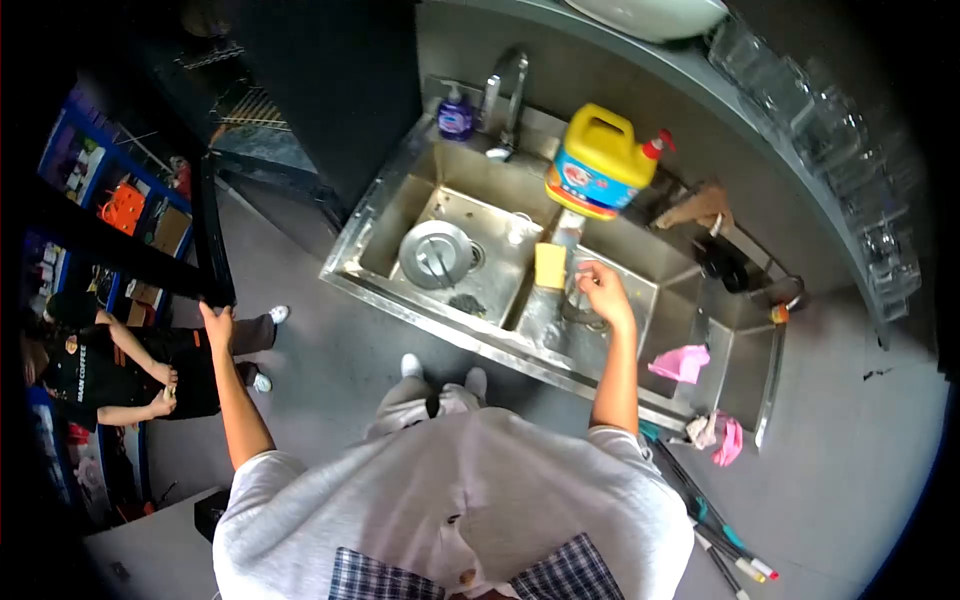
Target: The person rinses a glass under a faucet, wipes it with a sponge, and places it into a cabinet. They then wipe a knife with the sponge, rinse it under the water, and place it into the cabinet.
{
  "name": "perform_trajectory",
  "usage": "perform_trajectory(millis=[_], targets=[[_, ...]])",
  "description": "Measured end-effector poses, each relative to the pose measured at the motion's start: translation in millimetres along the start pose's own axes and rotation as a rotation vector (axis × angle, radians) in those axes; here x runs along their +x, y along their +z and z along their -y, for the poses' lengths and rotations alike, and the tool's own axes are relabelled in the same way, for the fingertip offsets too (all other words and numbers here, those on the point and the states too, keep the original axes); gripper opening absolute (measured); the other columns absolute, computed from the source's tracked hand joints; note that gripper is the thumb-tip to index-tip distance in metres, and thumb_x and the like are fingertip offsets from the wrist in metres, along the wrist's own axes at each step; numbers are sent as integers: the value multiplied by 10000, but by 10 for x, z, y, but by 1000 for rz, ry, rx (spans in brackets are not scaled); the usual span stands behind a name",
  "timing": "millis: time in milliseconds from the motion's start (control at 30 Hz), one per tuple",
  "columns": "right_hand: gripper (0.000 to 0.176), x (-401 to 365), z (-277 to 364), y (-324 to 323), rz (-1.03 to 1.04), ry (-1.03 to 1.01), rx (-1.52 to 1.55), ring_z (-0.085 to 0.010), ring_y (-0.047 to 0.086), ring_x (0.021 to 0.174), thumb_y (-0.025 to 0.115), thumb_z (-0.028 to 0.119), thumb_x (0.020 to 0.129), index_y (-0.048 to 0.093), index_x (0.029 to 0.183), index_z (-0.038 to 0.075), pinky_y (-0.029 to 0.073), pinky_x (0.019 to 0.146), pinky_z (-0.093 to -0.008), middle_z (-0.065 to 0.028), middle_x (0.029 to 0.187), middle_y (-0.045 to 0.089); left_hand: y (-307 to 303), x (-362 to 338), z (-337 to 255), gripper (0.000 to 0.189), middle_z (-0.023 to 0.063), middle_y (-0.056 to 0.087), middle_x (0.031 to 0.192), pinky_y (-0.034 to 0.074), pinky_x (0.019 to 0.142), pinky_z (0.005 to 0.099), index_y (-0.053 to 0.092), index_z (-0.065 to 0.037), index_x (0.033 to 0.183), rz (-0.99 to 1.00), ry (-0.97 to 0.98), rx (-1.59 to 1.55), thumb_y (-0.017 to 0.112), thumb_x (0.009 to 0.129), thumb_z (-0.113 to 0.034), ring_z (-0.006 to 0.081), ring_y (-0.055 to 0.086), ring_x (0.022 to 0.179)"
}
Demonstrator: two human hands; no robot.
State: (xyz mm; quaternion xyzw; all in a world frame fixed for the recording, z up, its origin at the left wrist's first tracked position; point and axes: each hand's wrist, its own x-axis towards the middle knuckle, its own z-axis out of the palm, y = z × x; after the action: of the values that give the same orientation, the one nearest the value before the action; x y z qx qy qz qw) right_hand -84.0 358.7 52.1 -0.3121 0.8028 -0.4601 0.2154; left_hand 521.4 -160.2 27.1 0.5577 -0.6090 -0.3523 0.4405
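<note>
My right hand [602, 290] is over the middle basin of the steel sink [470, 345], its fingers bent together beside a yellow sponge [550, 266] on the divider. Whether it pinches anything is too small to tell. My left hand [217, 322] is raised at the left, by the edge of a dark panel [130, 245]; its fingers look bent, and their grip is unclear. In the left basin lies a round metal lid [436, 254]. A yellow jug [600, 165] and a purple soap bottle [455, 115] stand at the sink's back.
A co-worker in black [120, 365] stands at the left near blue shelves [95, 180]. A faucet [508, 105] rises behind the sink. Pink cloths [680, 363] lie at the right. Long-handled tools [715, 525] lean below. Glasses [830, 125] line the upper shelf.
</note>
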Motion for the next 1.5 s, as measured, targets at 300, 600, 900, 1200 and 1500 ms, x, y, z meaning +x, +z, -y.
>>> perform_trajectory(millis=[300, 600, 900, 1200, 1500], targets=[[483, 187, -275, 339, -204, 241, -301, -258, 621, 731, 728, 313, 711, 597, 1038, -17, 491, 684, -365, -137, 787, 633, 2186, 229, -798, 664, 190, 511, 1263, 366, 1001, 350, 346, -24, 1349, 335, 278, 167, 604, 737, -16, 295, 474, 1207], [388, 268, -665, 449, -175, 200, -374, -323, 628, 803, 676, 229, 732, 604, 1027, -13, 487, 736, -388, -185, 864, 649, 2846, 112, -1314, 726, 285, 427, 1275, 367, 1003, 388, 290, 64, 1325, 179, 463, 382, 651, 702, -28, 393, 431, 1203], [168, 1053, -37, 1243, 254, 386, 636, -162, 634, 656, 511, 151, 894, 589, 1015, 64, 518, 541, -285, -83, 863, 655, 1815, -912, -862, 162, 55, 575, 725, 464, 608, 275, 581, -13, 973, 390, -143, 62, 568, 837, -99, 140, 547, 632], [160, 1441, -1326, 3073, 629, 559, -149, -202, 550, 424, 594, 188, 763, 578, 690, 46, 451, 373, -353, -87, 567, 565, 342, -2997, 767, 467, 139, 644, 764, 485, 496, 332, 504, -12, 1125, 427, -853, 258, 631, 678, 36, 192, 604, 609], [290, 1694, -1513, 3795, 538, 278, -808, -381, 622, 944, 678, 266, 739, 684, 920, 39, 502, 781, -474, -189, 1004, 655, -584, -4018, 2002, 124, 86, 648, 751, 502, 493, 338, 634, -64, 842, 677, -758, 227, 644, 736, -127, 195, 637, 608]])
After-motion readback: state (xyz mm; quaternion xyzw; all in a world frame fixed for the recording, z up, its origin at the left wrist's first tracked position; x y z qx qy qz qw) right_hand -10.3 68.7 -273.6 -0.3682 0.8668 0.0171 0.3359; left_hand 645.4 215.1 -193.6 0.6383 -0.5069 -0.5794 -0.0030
